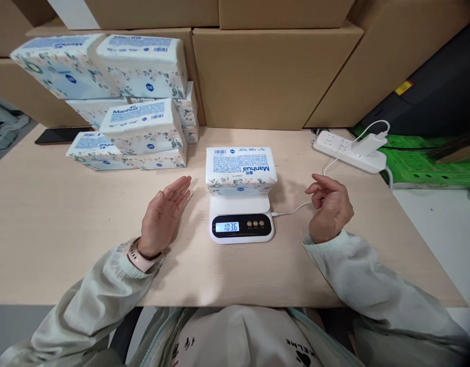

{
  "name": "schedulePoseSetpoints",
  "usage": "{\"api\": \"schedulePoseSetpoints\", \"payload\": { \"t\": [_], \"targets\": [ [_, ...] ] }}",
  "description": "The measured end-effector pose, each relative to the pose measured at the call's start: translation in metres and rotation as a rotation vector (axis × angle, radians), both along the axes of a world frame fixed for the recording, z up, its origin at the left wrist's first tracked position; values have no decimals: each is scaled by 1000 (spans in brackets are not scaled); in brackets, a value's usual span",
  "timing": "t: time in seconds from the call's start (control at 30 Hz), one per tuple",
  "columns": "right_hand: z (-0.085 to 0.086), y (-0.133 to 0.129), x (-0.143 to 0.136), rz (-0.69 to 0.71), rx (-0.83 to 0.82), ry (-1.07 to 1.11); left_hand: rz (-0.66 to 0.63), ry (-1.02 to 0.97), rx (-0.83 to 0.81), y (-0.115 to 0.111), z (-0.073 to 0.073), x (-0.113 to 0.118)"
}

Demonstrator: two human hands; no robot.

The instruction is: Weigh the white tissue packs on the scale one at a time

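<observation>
A white and blue floral tissue pack (240,171) lies on the white digital scale (240,205), whose lit display reads 103.6. To the left of the scale, my left hand (164,216) is open above the table, palm turned inward, touching nothing. My right hand (330,208) hangs to the right of the scale over the white cable, its fingers apart and slightly bent, with nothing held. Neither hand touches the pack. Several similar packs are stacked at the back left, one of them (143,127) resting on top of the front row.
Cardboard boxes (273,76) wall off the table's back edge. A black phone (62,135) lies at the far left. A white power strip (349,151) with a plugged-in charger sits at the back right, its cable running to the scale. Beyond it is a green crate (418,165).
</observation>
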State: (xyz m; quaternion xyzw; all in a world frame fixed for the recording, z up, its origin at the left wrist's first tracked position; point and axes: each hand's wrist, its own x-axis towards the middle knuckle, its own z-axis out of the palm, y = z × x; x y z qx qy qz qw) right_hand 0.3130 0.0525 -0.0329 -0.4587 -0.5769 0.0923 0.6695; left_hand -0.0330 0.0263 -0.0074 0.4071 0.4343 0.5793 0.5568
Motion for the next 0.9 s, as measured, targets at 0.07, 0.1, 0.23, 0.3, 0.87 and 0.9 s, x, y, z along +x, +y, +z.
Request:
{"api": "schedulePoseSetpoints", "payload": {
  "t": [0.07, 0.1, 0.23, 0.3, 0.87, 0.9],
  "targets": [
    [-1, 0, 0, 7, 10, 0, 1, -8, -1, 0, 0, 0],
    [-1, 0, 1, 11, 15, -1, 1, -12, -1, 0, 1, 0],
    [-1, 0, 1, 14, 20, -11, -1, -22, -6, 0, 2, 0],
    [0, 0, 1, 11, 14, -19, 3, -19, -6, 0, 2, 0],
    [3, 1, 0, -4, 14, -74, 8, -18, -1, 1, 1, 0],
    [3, 1, 0, -5, 18, -80, 4, -14, 0, 0, 1, 0]
  ]
}}
